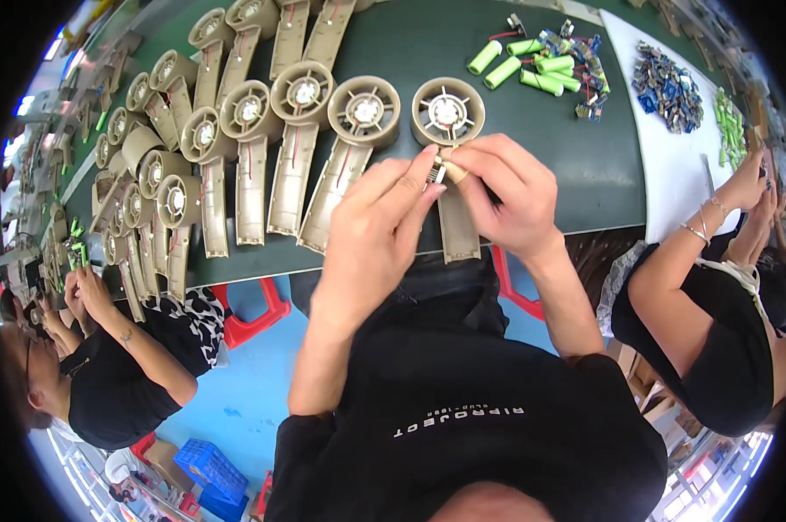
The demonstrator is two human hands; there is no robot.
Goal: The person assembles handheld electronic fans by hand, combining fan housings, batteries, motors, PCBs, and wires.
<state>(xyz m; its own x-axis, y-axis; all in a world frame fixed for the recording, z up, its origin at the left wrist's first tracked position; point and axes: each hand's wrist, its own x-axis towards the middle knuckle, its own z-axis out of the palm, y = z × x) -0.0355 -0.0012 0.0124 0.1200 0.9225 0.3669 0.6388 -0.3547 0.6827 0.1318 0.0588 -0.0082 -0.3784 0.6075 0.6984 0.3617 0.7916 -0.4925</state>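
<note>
Both hands meet over the handle half of a beige fan housing (458, 230), just below its round spoked fan head (448, 115). Between the fingertips of my left hand (371, 226) is a small part with a pale and dark striped face (435, 171), perhaps a circuit board; its kind is unclear. My right hand (510, 196) is closed in a pinch against the top of this part, and what its fingertips grip is hidden. A tan cover, like a finger cot (454, 171), shows on one right fingertip. The handle lies open side up at the table's near edge.
More beige fan housings (302, 157) lie in rows to the left on the dark green table (576, 183). Green battery cells (545, 74) wired to boards lie at the back right. A white board (671, 174) bears piled blue circuit boards (669, 87). Co-workers sit on both sides.
</note>
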